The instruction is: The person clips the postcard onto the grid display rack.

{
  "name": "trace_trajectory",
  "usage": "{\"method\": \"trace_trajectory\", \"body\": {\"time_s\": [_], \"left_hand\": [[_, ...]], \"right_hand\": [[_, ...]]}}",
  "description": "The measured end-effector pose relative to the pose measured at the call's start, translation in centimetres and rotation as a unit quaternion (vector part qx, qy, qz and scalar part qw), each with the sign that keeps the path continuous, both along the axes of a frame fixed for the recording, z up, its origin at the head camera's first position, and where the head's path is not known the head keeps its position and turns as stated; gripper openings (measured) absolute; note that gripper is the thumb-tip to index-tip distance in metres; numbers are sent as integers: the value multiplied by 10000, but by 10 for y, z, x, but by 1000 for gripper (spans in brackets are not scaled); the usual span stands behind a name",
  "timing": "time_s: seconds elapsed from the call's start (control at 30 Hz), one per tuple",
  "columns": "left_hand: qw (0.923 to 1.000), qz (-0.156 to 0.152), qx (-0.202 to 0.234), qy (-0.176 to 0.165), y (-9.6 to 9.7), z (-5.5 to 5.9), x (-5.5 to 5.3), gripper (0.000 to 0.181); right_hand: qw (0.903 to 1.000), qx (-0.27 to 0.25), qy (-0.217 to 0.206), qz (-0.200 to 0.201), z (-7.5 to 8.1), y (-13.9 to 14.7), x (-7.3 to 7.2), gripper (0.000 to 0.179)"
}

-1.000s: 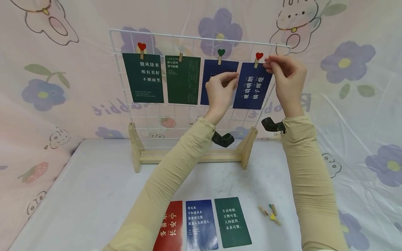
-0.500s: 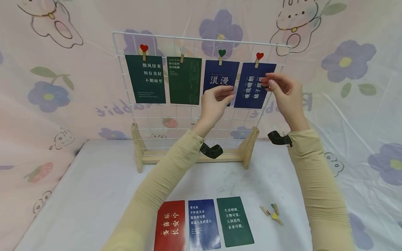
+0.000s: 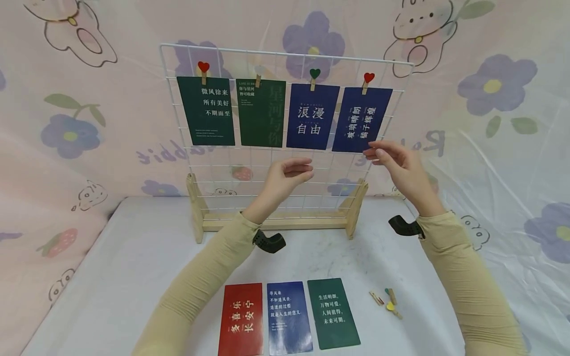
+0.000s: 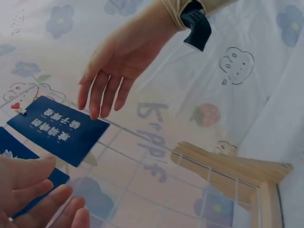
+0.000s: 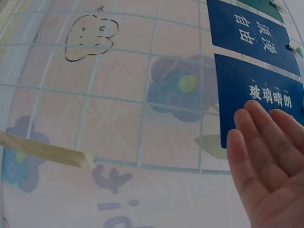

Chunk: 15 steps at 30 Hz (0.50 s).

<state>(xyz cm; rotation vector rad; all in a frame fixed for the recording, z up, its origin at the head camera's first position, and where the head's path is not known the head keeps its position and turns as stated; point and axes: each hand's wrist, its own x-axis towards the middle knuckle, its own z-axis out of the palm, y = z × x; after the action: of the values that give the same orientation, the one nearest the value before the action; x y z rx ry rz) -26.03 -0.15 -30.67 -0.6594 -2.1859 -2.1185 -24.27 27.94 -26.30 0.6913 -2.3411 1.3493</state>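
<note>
On the white wire grid rack hang two green cards and two blue cards in a row, each under a small wooden clip. My right hand is by the lower right corner of the rightmost blue card, its fingers loosely bent and holding nothing; in the left wrist view this hand hangs in front of that card's edge. My left hand is lower, below the other blue card, with relaxed fingers and nothing in them. A red heart clip and a green heart clip top the blue cards.
Flat on the white table lie a red card, a blue card and a green card. Several loose clips lie to their right. The rack's wooden base stands behind.
Both hands have come down from the hanging cards, the left also moving leftward. The blue cards, partly covered before, now show their lettering and stay on the rack.
</note>
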Motion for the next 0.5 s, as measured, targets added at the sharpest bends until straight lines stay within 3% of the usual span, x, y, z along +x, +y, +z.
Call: {"method": "trace_trajectory", "body": {"time_s": [0.23,0.5], "left_hand": [[9980,-319,-70,-537,-20,-24,5,36],[9956,-487,21,-802,-40,-43,6,39]], "right_hand": [[9993,-21,-71,356,-26,12,8,30],[9984,-184,-447,294,-57,23,20,32]]}}
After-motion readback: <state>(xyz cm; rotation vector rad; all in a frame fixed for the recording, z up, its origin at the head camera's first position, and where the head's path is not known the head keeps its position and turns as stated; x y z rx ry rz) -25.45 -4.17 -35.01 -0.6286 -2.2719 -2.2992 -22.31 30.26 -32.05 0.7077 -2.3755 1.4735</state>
